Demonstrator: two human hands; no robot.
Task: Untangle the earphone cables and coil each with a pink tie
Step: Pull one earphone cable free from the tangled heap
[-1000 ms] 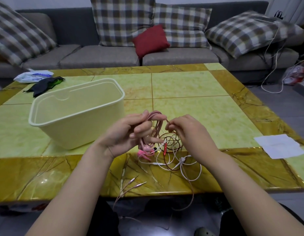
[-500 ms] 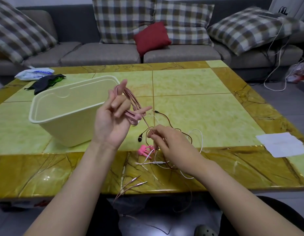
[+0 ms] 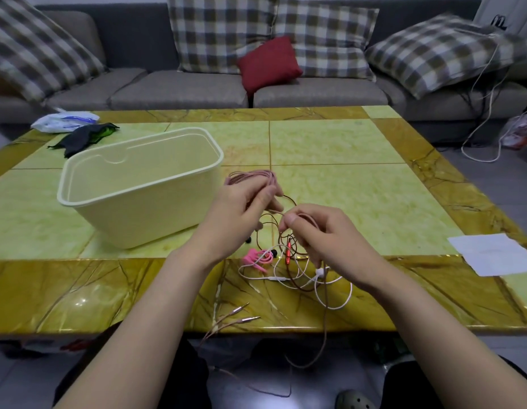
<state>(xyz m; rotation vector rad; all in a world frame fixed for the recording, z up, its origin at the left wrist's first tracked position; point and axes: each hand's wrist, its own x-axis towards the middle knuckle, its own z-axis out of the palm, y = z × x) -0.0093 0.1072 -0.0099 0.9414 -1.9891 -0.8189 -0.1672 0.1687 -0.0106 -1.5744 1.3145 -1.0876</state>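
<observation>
A: Living room, grey sofa (image 3: 179,90) across the top, green-and-amber tiled worktop (image 3: 359,196) filling mid frame. Grip status?

B: Two grips. The left hand (image 3: 241,214) has its fingers curled round a bundle of pink cable (image 3: 250,175). The loops stick out above the knuckles, lying roughly left-right in frame. The right hand (image 3: 324,234) has thumb and forefinger closed on a thin strand, just right of and below the left fingertips. Hands nearly touching.

A: Where does the slack run?

B: Down-frame from the right pinch. A pinkish run drops through the tangle, over the worktop's near edge and hangs below it. Two jack plugs (image 3: 247,312) lie on that edge, lower centre.

A: Tangle?

B: Directly under the right hand. The brown cable (image 3: 268,219) loops between the hands, with a red inline remote (image 3: 288,255) on it. The white cable (image 3: 330,290) sprawls below that. Brown crosses pink, but I can't tell which is on top.

A: Ties?

B: The pink ties (image 3: 254,258) are on the worktop below the left hand, touching the white cable. Outward from there, a cream tub (image 3: 144,214) sits left of the left hand.

A: Call?

B: My read is that the left hand is the spool and the feed comes up from lower right. The right hand is nearer the knot, so it should clear pink from brown first. Nothing tied yet.
</observation>
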